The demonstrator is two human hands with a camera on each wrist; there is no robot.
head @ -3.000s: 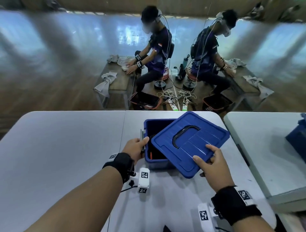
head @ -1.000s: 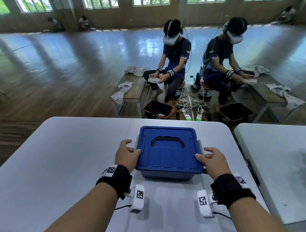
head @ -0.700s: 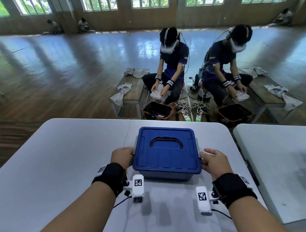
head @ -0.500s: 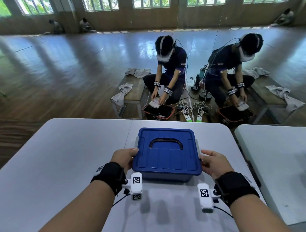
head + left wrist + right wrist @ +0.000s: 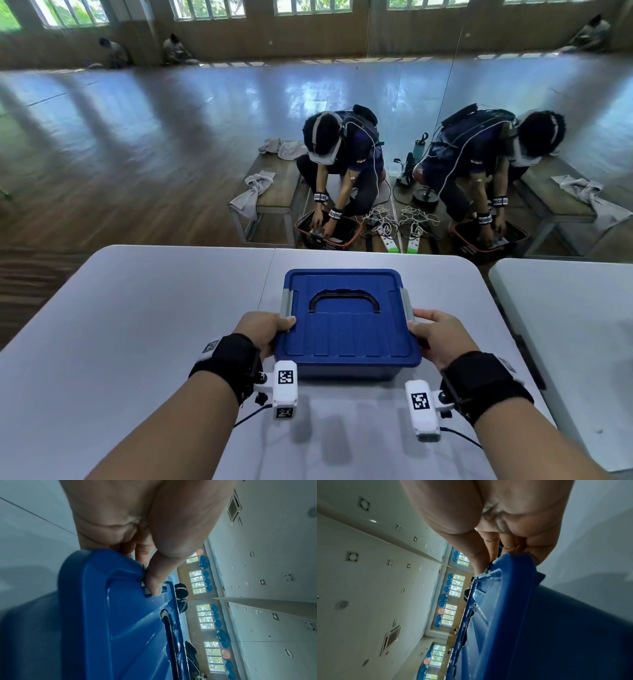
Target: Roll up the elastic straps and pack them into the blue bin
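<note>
The blue bin (image 5: 346,371) stands on the grey table (image 5: 137,325) with its blue lid (image 5: 346,329) on; the lid has a dark handle recess (image 5: 344,301). My left hand (image 5: 263,329) grips the bin's left side, thumb on the grey latch (image 5: 286,303), fingers curled under the rim (image 5: 133,551). My right hand (image 5: 435,334) grips the right side the same way, thumb at the right latch (image 5: 406,303), fingers (image 5: 510,543) curled under the rim. No elastic straps show; the bin's inside is hidden by the lid (image 5: 128,615) (image 5: 496,615).
A second grey table (image 5: 565,342) stands close on the right with a narrow gap between. Beyond the far table edge a person sits by a low bench (image 5: 274,192), reaching into a basket (image 5: 329,233), doubled in a mirror. Cables lie on the wooden floor.
Three seconds ago the lid lay askew over the open bin in my right hand. It now sits flat on the bin, and both hands have settled onto the side latches.
</note>
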